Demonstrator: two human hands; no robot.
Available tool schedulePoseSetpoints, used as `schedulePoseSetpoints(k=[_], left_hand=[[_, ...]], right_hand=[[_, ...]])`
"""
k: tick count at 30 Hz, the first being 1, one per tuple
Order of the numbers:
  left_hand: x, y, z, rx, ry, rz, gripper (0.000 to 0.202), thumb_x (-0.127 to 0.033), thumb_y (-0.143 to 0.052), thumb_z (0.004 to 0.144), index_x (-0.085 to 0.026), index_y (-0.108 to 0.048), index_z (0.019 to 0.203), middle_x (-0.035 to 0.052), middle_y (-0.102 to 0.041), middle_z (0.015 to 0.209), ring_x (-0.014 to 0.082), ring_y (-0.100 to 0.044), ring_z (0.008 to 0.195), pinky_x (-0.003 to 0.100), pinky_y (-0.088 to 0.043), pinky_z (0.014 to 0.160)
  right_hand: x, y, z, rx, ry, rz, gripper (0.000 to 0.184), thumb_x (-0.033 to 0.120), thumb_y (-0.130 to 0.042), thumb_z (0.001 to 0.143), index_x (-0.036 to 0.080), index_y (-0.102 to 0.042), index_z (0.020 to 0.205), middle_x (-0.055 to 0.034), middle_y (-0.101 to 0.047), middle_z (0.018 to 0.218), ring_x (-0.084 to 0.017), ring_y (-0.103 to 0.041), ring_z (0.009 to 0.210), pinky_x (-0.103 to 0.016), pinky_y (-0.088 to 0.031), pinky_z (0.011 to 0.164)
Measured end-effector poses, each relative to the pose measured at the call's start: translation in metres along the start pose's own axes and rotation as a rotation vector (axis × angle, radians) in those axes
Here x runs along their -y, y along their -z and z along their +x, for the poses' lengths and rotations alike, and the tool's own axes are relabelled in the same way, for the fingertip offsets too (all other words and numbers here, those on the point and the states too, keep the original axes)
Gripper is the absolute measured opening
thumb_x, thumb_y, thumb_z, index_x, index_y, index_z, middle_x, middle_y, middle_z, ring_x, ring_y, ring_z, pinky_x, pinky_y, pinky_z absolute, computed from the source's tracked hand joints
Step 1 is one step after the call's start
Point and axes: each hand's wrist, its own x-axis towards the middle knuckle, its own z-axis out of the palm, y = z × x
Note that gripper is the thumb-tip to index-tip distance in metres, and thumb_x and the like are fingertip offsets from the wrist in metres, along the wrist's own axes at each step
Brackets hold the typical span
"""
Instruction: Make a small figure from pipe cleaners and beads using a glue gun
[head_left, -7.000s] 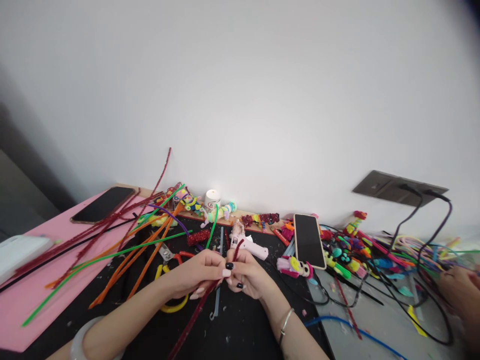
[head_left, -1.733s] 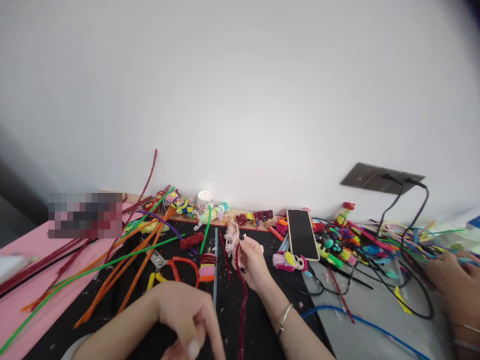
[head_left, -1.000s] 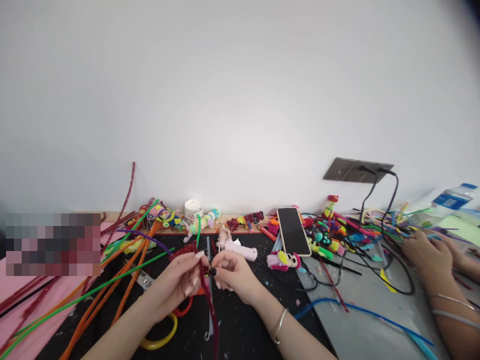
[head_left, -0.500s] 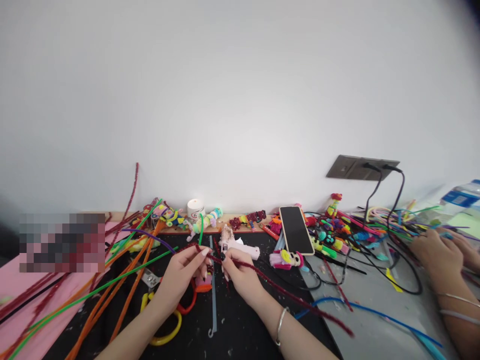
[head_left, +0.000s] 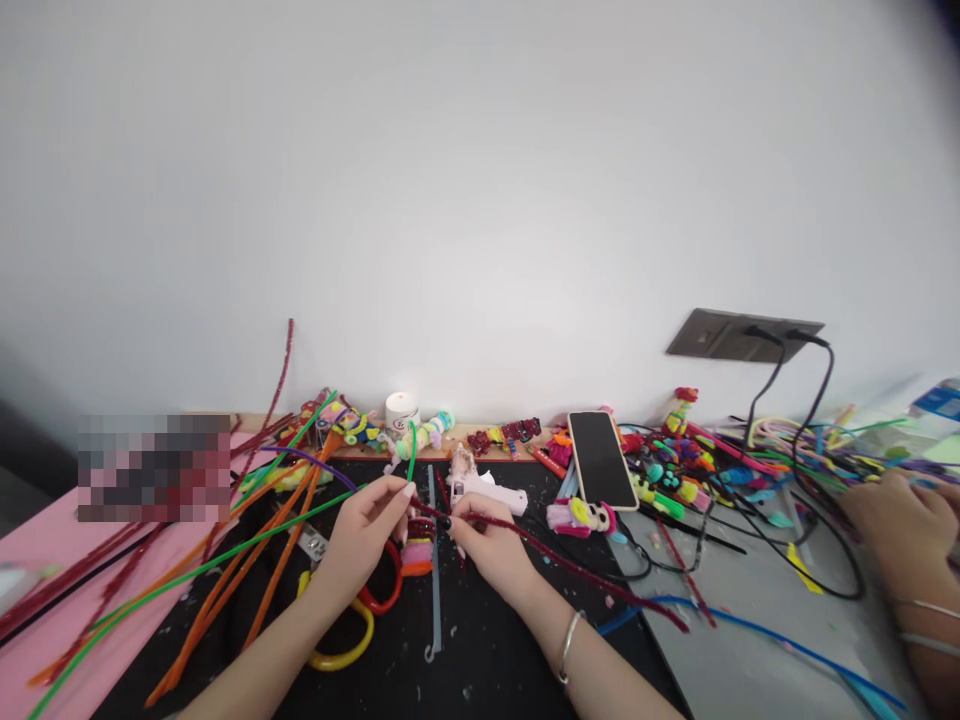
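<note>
My left hand pinches the end portion of a dark red pipe cleaner between thumb and fingers. Close beside it, my right hand grips the same pipe cleaner, whose long free end trails out to the right over my forearm. Just below my fingers lies a small pink, orange and dark red piece. Scissors with yellow and red handles rest under my left wrist. A pale glue gun lies behind my right hand, and a translucent stick lies between my forearms.
Loose orange pipe cleaners and a long green one spread across the left. A phone leans behind a pink doll figure. Black cables hang from the wall socket. Another person's hand is at far right.
The camera view has shifted, so the scene sits slightly further right. My hands have tilted a little and uncovered more of the small pink and orange piece. Both still hold the pipe cleaner.
</note>
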Motion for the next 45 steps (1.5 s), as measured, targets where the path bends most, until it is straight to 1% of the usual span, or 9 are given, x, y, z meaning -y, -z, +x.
schedulePoseSetpoints(k=[3,10,15,22,26,29,34,39,45], left_hand=[[0.004,0.001,0.002,0.048,-0.013,0.021,0.044,-0.061,-0.075,0.087,-0.022,-0.063,0.071,-0.0043,-0.057,0.055,0.0149,-0.054,0.050,0.028,-0.046,0.057],[0.008,0.001,0.002,0.133,-0.042,0.064,0.042,-0.058,-0.066,0.091,-0.022,-0.061,0.069,-0.0042,-0.056,0.053,0.0150,-0.054,0.050,0.028,-0.045,0.058],[0.004,0.001,0.000,0.129,-0.131,0.207,0.035,-0.052,-0.058,0.095,-0.021,-0.066,0.079,-0.0053,-0.054,0.056,0.0163,-0.054,0.052,0.028,-0.044,0.058],[0.009,0.004,-0.001,0.123,-0.386,0.431,0.036,-0.039,-0.050,0.102,-0.022,-0.058,0.072,-0.0021,-0.058,0.065,0.0164,-0.056,0.062,0.027,-0.045,0.063],[0.013,0.005,0.000,0.136,-0.435,0.464,0.037,-0.036,-0.048,0.104,-0.023,-0.051,0.069,-0.0024,-0.056,0.066,0.0157,-0.055,0.062,0.026,-0.043,0.062],[0.012,0.005,0.000,0.160,-0.434,0.499,0.039,-0.036,-0.046,0.104,-0.023,-0.047,0.067,-0.0026,-0.053,0.065,0.0157,-0.053,0.061,0.026,-0.042,0.062],[0.010,0.005,0.000,0.276,-0.410,0.561,0.040,-0.035,-0.042,0.104,-0.024,-0.039,0.066,-0.0025,-0.050,0.064,0.0156,-0.050,0.062,0.027,-0.039,0.063],[0.009,-0.001,-0.008,0.461,-0.397,0.601,0.037,-0.028,-0.040,0.103,-0.024,-0.030,0.068,-0.0041,-0.042,0.064,0.0147,-0.044,0.061,0.028,-0.032,0.062],[0.006,-0.005,-0.016,0.620,-0.342,0.628,0.037,-0.025,-0.045,0.101,-0.024,-0.029,0.068,-0.0047,-0.039,0.063,0.0147,-0.040,0.062,0.029,-0.030,0.064]], right_hand=[[0.000,0.000,0.000,0.061,0.006,-0.039,0.040,0.055,-0.077,0.085,0.026,-0.056,0.069,0.0069,-0.051,0.054,-0.013,-0.045,0.050,-0.026,-0.034,0.050],[0.000,0.003,0.001,0.075,0.131,-0.138,0.028,0.043,-0.066,0.092,0.024,-0.060,0.072,0.0047,-0.056,0.060,-0.015,-0.050,0.057,-0.028,-0.041,0.060],[0.000,0.004,-0.001,0.081,0.171,-0.155,0.035,0.038,-0.057,0.097,0.025,-0.055,0.065,0.0037,-0.055,0.058,-0.016,-0.053,0.057,-0.028,-0.042,0.061],[0.002,0.005,-0.004,0.144,0.170,-0.169,0.039,0.041,-0.057,0.098,0.024,-0.055,0.063,0.0055,-0.051,0.054,-0.014,-0.047,0.052,-0.027,-0.039,0.057],[0.004,0.005,-0.006,0.155,0.179,-0.164,0.040,0.043,-0.058,0.097,0.024,-0.055,0.062,0.0051,-0.051,0.055,-0.014,-0.047,0.054,-0.027,-0.038,0.058],[0.002,0.004,-0.006,0.133,0.137,-0.120,0.041,0.046,-0.061,0.095,0.024,-0.055,0.062,0.0050,-0.051,0.053,-0.014,-0.046,0.051,-0.027,-0.036,0.056],[-0.001,0.002,-0.003,0.110,0.034,0.098,0.047,0.060,-0.068,0.093,0.025,-0.055,0.064,0.0080,-0.045,0.048,-0.011,-0.035,0.043,-0.027,-0.029,0.049],[-0.002,0.002,0.000,0.123,0.004,0.292,0.063,0.076,-0.076,0.085,0.026,-0.045,0.062,0.0108,-0.037,0.047,-0.008,-0.024,0.042,-0.026,-0.021,0.046],[-0.004,0.000,-0.002,0.204,-0.035,0.315,0.070,0.081,-0.077,0.080,0.027,-0.039,0.058,0.0126,-0.028,0.046,-0.007,-0.018,0.043,-0.027,-0.015,0.046]])
